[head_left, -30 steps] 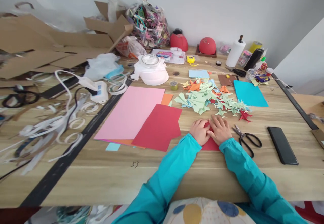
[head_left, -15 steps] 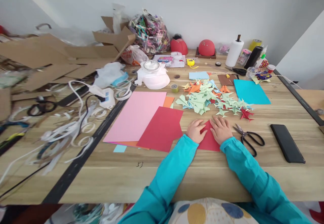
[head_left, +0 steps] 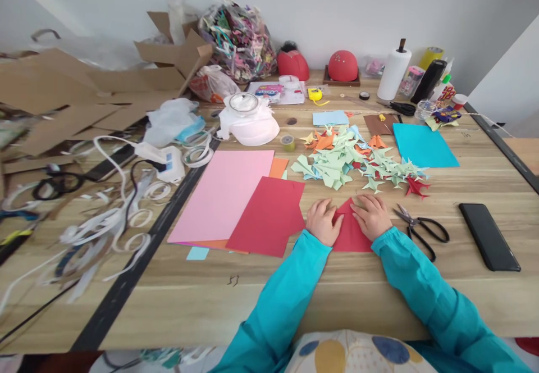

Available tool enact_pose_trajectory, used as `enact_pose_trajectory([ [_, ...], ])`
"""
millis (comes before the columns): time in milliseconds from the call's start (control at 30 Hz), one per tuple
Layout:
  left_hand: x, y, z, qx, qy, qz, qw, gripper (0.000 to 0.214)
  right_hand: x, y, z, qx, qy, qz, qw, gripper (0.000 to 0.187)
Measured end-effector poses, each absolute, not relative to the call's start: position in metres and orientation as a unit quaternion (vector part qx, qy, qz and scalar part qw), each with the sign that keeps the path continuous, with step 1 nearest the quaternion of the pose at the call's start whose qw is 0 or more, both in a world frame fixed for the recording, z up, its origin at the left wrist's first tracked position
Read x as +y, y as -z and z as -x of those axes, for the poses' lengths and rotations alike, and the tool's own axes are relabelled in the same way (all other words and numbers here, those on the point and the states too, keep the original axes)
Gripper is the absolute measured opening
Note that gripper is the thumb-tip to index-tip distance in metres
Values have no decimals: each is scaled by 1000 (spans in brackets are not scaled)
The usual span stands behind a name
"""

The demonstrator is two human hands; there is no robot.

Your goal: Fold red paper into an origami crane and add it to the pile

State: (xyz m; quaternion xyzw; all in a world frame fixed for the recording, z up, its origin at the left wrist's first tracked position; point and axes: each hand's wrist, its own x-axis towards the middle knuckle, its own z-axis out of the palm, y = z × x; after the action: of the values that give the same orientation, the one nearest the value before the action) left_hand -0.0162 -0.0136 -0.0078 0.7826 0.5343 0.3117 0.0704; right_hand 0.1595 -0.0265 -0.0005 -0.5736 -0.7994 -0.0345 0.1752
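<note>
A small piece of red paper (head_left: 352, 232) with a folded pointed top lies on the table between my hands. My left hand (head_left: 323, 221) is at its left edge, thumb and fingers bent over the upper left fold. Across from it, my right hand (head_left: 371, 215) has its fingertips on the upper right fold. Parts of both edges are hidden under my fingers. Just right of my right hand lie black-handled scissors (head_left: 421, 230). Beyond my hands is a heap of folded paper shapes (head_left: 337, 162), mostly pale green, with some orange and red.
Large red paper (head_left: 265, 215) and pink paper (head_left: 223, 193) lie at left. A black phone (head_left: 488, 237) is at right, turquoise paper (head_left: 426, 145) behind. White cords (head_left: 96, 224) and cardboard (head_left: 63, 81) clutter the far left. A white roll (head_left: 393, 75) stands at the back.
My fingers have shifted slightly on the red paper, and more of its folded upper part shows between them. The camera view has tilted and moved a little.
</note>
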Motion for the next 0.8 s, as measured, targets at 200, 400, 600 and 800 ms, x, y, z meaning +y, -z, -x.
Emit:
enact_pose_trajectory([
  [200, -15, 7, 16, 526, -332, -778, 82, 21, -25, 0, -160, -812, 21, 549, 197, 26],
  [400, -17, 4, 13, 506, -368, -775, 90, 19, -26, 2, -158, -829, 25, 524, 194, 27],
  [600, -19, -2, 10, 442, -407, -789, 131, 20, -25, 5, -159, -829, 19, 521, 202, 24],
  [800, -19, 0, 9, 373, -406, -819, 160, 21, -22, 4, -161, -825, 4, 525, 210, 22],
])
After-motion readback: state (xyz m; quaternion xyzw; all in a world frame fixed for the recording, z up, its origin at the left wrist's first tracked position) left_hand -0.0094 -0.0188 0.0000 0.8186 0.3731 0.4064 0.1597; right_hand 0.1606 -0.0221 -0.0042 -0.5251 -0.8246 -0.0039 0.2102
